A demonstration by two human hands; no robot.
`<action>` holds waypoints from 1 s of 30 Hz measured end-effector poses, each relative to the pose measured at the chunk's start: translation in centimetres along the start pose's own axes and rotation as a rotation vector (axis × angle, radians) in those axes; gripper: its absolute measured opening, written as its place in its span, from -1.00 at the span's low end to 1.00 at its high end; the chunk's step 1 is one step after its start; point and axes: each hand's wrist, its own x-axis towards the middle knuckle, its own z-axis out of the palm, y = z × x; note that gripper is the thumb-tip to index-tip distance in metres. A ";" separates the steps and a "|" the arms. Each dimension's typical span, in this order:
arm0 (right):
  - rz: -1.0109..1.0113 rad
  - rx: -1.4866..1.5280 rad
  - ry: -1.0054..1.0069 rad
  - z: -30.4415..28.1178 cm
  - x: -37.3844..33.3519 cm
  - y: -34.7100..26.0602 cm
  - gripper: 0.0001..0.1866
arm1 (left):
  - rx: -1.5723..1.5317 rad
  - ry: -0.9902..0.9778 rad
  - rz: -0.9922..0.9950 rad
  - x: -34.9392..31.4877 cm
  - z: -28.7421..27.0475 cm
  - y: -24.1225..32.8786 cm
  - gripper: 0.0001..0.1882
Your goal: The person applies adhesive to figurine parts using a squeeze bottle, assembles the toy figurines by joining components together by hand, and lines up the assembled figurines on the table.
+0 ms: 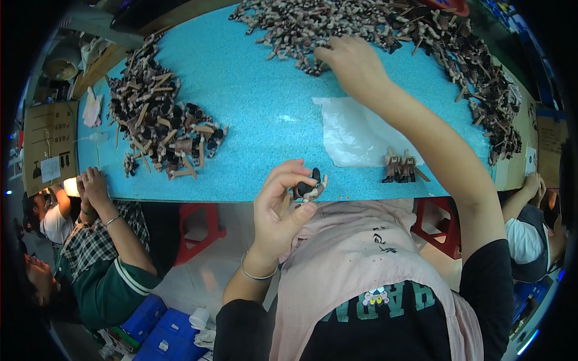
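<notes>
My left hand [280, 204], raised at the near table edge, has its fingers curled around a small figurine [311, 188] with dark and pale parts. At the far side, my right hand [351, 65] reaches into a large pile of small figurines [301, 30]. Its fingertips are pinched together at the pile's near edge, and what lies between them is too small to make out. Two figurines with brown and cream bodies [400, 166] stand side by side near the front edge, beside a clear plastic sheet [349, 135] that lies partly beneath my right forearm.
Another heap of figurines with flat wooden sticks [162, 114] covers the left of the blue tabletop [253, 108]. More figurines [481, 96] line the right side. Co-workers sit at left [114, 240] and right [530, 228]. Cardboard boxes [51, 144] and red stools [201, 231] stand around.
</notes>
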 end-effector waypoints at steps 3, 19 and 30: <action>0.082 0.091 0.017 -0.6 -0.9 0.7 -0.65 | -0.046 -0.005 0.015 0.3 -0.1 0.1 -0.65; 0.807 1.261 -0.193 -8.4 -11.9 0.8 -0.86 | 0.575 0.312 0.297 3.2 -4.9 3.3 -0.74; 0.897 1.435 -0.035 -9.1 -14.0 -0.3 -0.64 | 1.341 0.720 0.207 14.6 -23.1 8.5 -0.62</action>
